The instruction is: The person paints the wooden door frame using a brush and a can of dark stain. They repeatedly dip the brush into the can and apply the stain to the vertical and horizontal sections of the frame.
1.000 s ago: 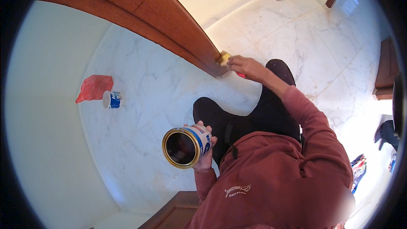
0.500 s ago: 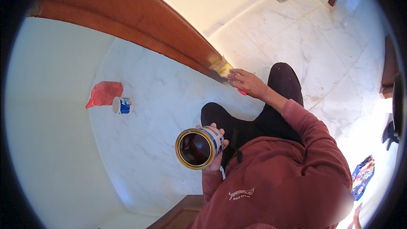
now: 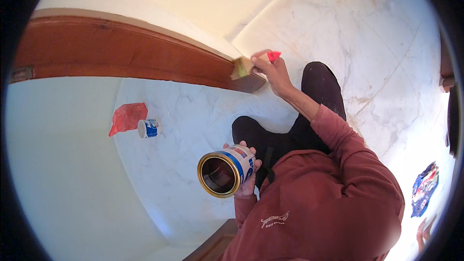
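My left hand is wrapped round a tin of dark brown varnish or paint, held open end up and slightly tilted in front of my body. Its gold rim surrounds dark liquid inside. In my right hand is a paintbrush with pale bristles and a red handle end. The bristles, a little blurred, lie against or just over the upper edge of the reddish-brown wooden door frame, near its lower end. Whether they touch the wood I cannot tell.
On the marble floor at left lie a red plastic bag and a small white-and-blue cup. A cream wall rises beside the frame. Far right lies a crumpled colourful cloth or bag; a brown wooden piece stands at the lower edge.
My right hand has moved up with the brush, and its red handle end has swung from below the hand to above it. The view has shifted; my left hand still holds the tin.
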Demonstrator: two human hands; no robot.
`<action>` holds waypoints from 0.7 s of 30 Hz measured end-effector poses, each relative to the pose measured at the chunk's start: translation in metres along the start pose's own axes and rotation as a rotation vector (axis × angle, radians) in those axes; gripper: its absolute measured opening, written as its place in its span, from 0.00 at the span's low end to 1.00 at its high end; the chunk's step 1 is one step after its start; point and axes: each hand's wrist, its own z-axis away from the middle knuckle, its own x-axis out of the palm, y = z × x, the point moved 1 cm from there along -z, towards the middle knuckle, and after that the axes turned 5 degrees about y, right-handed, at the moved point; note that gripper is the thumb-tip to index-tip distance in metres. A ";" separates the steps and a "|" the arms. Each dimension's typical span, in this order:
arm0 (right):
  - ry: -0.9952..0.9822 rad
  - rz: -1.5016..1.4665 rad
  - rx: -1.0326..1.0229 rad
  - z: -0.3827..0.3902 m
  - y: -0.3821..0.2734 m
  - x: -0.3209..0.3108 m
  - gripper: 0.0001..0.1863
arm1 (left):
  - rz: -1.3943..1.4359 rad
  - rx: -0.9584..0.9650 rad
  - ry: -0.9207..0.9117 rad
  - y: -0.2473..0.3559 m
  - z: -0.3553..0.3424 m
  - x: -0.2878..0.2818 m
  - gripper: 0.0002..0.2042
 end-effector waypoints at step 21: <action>-0.021 -0.024 0.393 -0.024 0.078 -0.104 0.14 | 0.049 -0.143 -0.010 0.006 -0.034 0.013 0.33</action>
